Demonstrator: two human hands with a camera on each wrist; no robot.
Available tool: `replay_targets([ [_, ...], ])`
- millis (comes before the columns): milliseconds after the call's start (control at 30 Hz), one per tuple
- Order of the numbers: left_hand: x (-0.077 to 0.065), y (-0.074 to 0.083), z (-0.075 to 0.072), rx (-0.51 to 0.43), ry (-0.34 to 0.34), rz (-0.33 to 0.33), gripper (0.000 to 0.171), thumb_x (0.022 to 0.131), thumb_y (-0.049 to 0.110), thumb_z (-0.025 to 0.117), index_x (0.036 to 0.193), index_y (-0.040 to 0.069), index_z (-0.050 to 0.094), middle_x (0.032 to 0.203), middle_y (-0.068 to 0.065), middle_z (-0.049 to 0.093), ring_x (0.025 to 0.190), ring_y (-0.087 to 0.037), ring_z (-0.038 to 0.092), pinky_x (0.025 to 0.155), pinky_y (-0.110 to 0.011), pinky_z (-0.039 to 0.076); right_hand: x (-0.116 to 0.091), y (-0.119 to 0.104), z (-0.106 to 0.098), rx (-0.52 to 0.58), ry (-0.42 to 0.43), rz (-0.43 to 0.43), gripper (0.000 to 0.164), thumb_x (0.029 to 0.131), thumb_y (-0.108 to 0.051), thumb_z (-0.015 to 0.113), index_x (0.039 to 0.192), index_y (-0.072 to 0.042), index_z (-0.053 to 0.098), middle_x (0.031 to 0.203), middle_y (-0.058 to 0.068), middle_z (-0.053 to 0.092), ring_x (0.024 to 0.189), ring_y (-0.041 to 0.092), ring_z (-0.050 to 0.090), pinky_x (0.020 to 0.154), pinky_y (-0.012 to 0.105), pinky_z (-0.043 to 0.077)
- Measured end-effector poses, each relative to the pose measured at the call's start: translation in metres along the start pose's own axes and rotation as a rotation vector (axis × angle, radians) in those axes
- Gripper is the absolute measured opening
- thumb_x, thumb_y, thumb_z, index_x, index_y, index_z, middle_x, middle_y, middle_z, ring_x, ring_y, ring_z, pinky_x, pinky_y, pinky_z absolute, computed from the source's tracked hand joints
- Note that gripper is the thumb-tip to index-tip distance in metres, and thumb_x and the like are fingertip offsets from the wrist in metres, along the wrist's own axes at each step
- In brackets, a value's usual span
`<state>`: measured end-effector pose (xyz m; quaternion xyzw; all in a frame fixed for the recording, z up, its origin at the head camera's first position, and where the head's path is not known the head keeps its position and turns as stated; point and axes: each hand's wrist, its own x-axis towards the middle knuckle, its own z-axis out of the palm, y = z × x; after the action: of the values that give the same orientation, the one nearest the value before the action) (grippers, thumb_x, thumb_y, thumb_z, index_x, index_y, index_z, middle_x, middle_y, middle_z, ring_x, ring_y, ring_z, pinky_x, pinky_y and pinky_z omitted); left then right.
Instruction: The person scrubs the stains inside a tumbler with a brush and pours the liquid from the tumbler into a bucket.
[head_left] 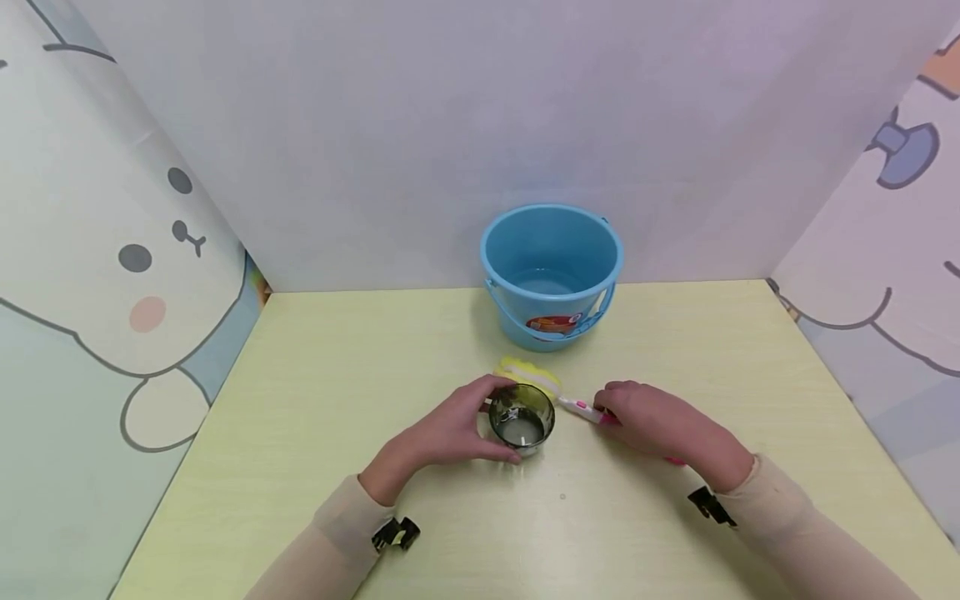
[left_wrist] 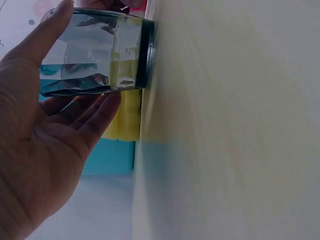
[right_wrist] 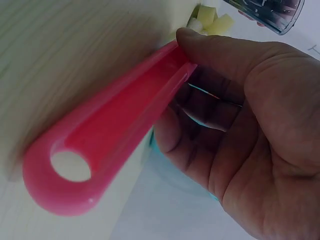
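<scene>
A dark tinted glass (head_left: 522, 421) stands upright on the table, its open mouth facing up. My left hand (head_left: 457, 425) holds it from the left, thumb on the near side and fingers around the far side. In the left wrist view the base of the glass (left_wrist: 100, 50) is right at the tabletop. To the right, my right hand (head_left: 652, 421) pinches the pink handle (right_wrist: 115, 120) of a sponge brush; a hole shows at the handle's end. The brush's yellow sponge head (head_left: 528, 377) lies just behind the glass, partly hidden by it.
A light blue bucket (head_left: 551, 292) with its handle hanging down stands behind the sponge head, near the back wall (head_left: 420, 150). The pale yellow table (head_left: 337, 375) runs between side panels printed with cartoon animals.
</scene>
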<state>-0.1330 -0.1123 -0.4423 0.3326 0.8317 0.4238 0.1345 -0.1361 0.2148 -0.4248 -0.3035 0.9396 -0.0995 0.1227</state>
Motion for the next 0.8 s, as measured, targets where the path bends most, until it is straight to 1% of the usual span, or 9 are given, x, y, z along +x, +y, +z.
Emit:
replay_targets([
  [100,0.0,0.0,0.001,-0.01,-0.001,0.011,0.093,0.076,0.034,0.099,0.15,0.009,0.048,0.138,-0.002,0.061,0.127,-0.018,0.058,0.11,-0.037,0.049,0.001,0.001,0.001,-0.019,0.025,-0.018,0.016,0.09,-0.006,0.083,0.092,-0.013,0.069,0.079,-0.007,0.056,0.07,0.011,0.05,0.066,0.028,0.052],
  [200,0.001,0.0,0.001,-0.009,0.0,0.009,0.092,0.076,0.034,0.099,0.15,0.01,0.049,0.137,-0.001,0.061,0.127,-0.017,0.059,0.111,-0.037,0.048,0.001,0.001,0.001,-0.029,0.044,-0.03,0.018,0.089,-0.003,0.083,0.089,-0.013,0.068,0.078,-0.007,0.057,0.069,0.012,0.05,0.065,0.029,0.052],
  [367,0.001,-0.001,0.001,-0.004,-0.003,-0.001,0.092,0.076,0.032,0.1,0.15,0.01,0.049,0.138,0.0,0.061,0.128,-0.016,0.058,0.111,-0.036,0.048,0.0,0.001,-0.001,-0.038,0.07,-0.009,0.02,0.089,-0.002,0.083,0.088,-0.015,0.068,0.078,-0.007,0.056,0.069,0.012,0.049,0.063,0.029,0.051],
  [600,0.001,-0.001,0.001,-0.012,-0.003,-0.008,0.091,0.076,0.033,0.099,0.149,0.01,0.05,0.138,0.0,0.062,0.128,-0.015,0.058,0.111,-0.037,0.048,-0.003,0.004,-0.004,-0.088,0.161,-0.019,0.016,0.088,-0.001,0.083,0.093,-0.013,0.073,0.081,-0.006,0.057,0.07,0.012,0.052,0.063,0.032,0.055],
  [800,0.001,0.0,0.001,-0.018,-0.003,-0.013,0.091,0.077,0.033,0.099,0.149,0.01,0.05,0.138,0.0,0.062,0.128,-0.015,0.058,0.111,-0.037,0.048,-0.005,0.004,-0.01,-0.117,0.198,-0.011,0.016,0.088,-0.004,0.086,0.1,-0.011,0.078,0.084,-0.004,0.062,0.073,0.015,0.058,0.065,0.036,0.059],
])
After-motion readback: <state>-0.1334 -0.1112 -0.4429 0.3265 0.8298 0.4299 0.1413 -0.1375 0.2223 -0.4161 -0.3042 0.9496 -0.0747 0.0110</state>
